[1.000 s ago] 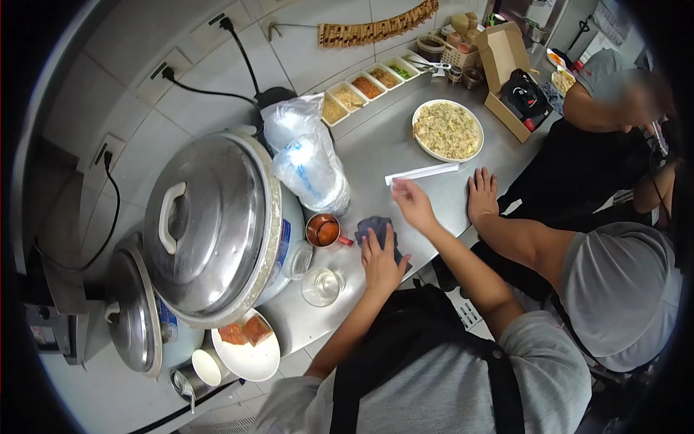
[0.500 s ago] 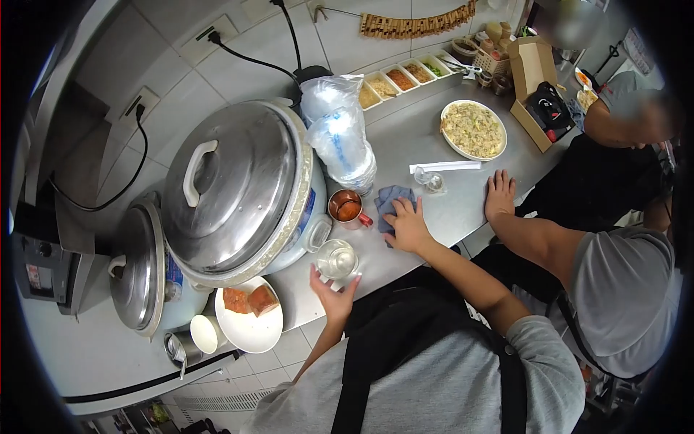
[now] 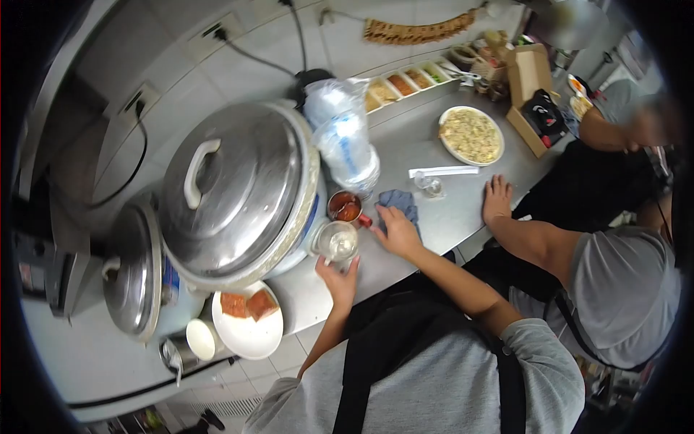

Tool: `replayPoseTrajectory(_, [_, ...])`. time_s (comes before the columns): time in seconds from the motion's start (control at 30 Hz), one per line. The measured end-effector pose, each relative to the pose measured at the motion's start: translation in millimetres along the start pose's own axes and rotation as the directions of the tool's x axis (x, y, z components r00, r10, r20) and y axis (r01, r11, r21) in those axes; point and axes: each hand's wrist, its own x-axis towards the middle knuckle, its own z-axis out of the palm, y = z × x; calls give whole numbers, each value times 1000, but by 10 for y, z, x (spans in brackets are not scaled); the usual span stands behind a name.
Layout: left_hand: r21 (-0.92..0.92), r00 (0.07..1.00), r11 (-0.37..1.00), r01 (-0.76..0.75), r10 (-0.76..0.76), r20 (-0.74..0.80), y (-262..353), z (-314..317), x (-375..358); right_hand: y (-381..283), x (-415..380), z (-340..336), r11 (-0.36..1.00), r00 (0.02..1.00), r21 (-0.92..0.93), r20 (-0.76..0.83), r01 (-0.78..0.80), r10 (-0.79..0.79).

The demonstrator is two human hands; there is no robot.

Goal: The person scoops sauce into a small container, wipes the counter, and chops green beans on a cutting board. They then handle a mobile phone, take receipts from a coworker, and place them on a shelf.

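My left hand (image 3: 337, 283) has its thumb and fingers around the near side of a clear cup (image 3: 337, 242), which stands out over the steel counter beside the large pot. Just behind that cup is a metal mug (image 3: 345, 207) with a red handle and reddish-brown contents. My right hand (image 3: 398, 234) hovers at the mug's handle with thumb and fingers apart; contact with the handle is hard to make out. A crumpled blue-grey cloth (image 3: 400, 205) lies behind my right fingers, partly hidden by them.
A big lidded pot (image 3: 235, 188) fills the left, near a white plate (image 3: 249, 333) with two brown pieces. Bagged clear cups (image 3: 343, 137) stand behind the mug. To the right are a filled round dish (image 3: 471, 136) and a co-worker's hand (image 3: 497, 197) on the counter.
My right hand has come off the cloth and shifted left to the mug's handle. My left hand has moved slightly away from me, along with the clear cup.
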Motion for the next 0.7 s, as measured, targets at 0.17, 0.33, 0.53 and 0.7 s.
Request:
replayPoseTrajectory(0.17, [293,827,955,-38,-135,546,-94,-20,-299,458,-519,50,929,993,-365,-113,-56,15])
replayPoseTrajectory(0.33, [51,652,827,-561,403,642,357,655,-200,580,-790,-158,999,966,-37,-259,-21,10])
replayPoseTrajectory(0.53, [-53,573,765,-642,525,629,911,1170,-29,768,-1544,-412,954,886,88,-353,-288,300])
replayPoseTrajectory(0.7, [-218,541,739,-637,631,556,1600,1338,-122,927,-2465,-278,834,799,184,-240,-520,551])
